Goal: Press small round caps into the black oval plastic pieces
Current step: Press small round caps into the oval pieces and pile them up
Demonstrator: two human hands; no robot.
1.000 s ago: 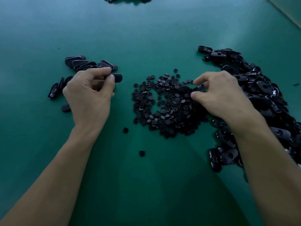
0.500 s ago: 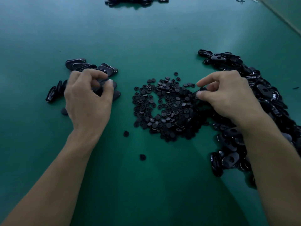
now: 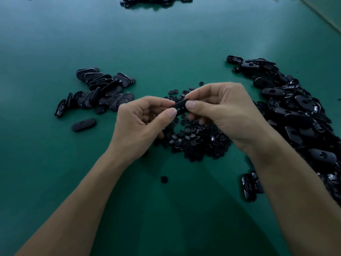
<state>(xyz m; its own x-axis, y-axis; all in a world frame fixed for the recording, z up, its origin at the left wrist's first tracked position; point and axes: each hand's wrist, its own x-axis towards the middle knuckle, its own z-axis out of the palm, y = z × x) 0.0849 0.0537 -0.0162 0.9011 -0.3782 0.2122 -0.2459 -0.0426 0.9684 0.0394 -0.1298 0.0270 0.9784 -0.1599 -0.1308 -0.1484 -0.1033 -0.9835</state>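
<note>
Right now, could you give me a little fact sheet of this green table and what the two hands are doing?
Surface: green table
Left hand: pinches one end of a black oval piece
Right hand: pinches its other end
Below the hands: pile of small round caps
Right side: large heap of oval pieces
Left side: smaller group of oval pieces
Stray: lone cap between the forearms

Nothing readable is showing anywhere, no text, label, brand, number or sign. None is appearing on the black oval piece (image 3: 180,106) raised at the centre, on the heaped oval pieces (image 3: 295,115), on the round caps (image 3: 195,139) or on the green table (image 3: 166,43).
</note>
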